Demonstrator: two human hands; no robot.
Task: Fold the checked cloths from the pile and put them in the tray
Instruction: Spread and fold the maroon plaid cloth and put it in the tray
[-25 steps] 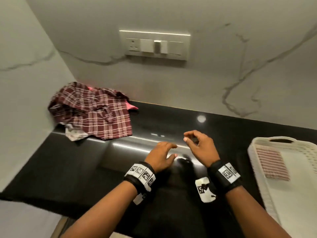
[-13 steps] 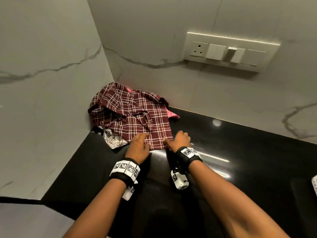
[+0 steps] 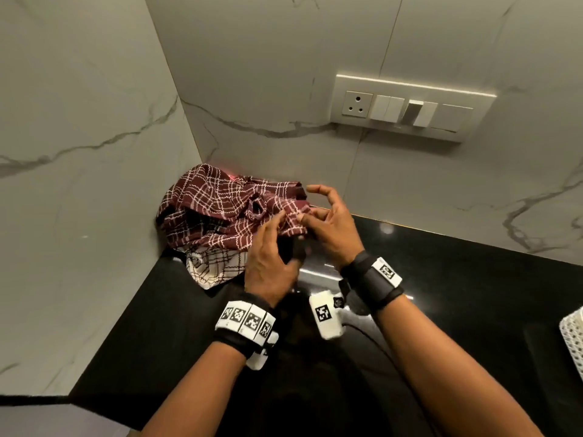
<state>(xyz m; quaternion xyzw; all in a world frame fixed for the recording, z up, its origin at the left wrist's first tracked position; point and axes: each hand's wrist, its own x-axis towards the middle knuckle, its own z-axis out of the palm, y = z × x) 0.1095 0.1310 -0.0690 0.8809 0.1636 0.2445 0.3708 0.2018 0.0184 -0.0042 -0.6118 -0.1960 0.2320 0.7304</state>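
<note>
Hands (image 3: 269,266) at edge of checked cloth (image 3: 214,216)

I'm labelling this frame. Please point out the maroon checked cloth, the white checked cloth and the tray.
maroon checked cloth (image 3: 214,212): head view, middle of its crumpled top.
white checked cloth (image 3: 210,267): head view, the part poking out beneath the maroon one.
tray (image 3: 572,339): head view, its perforated wall at the right edge.

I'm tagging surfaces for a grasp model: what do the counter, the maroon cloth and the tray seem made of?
The counter: likely polished black stone; glossy, mirrors lights. The maroon cloth: thin woven fabric, matte; it creases and bunches softly. The tray: probably white plastic with a perforated wall; only a corner shows.
</note>
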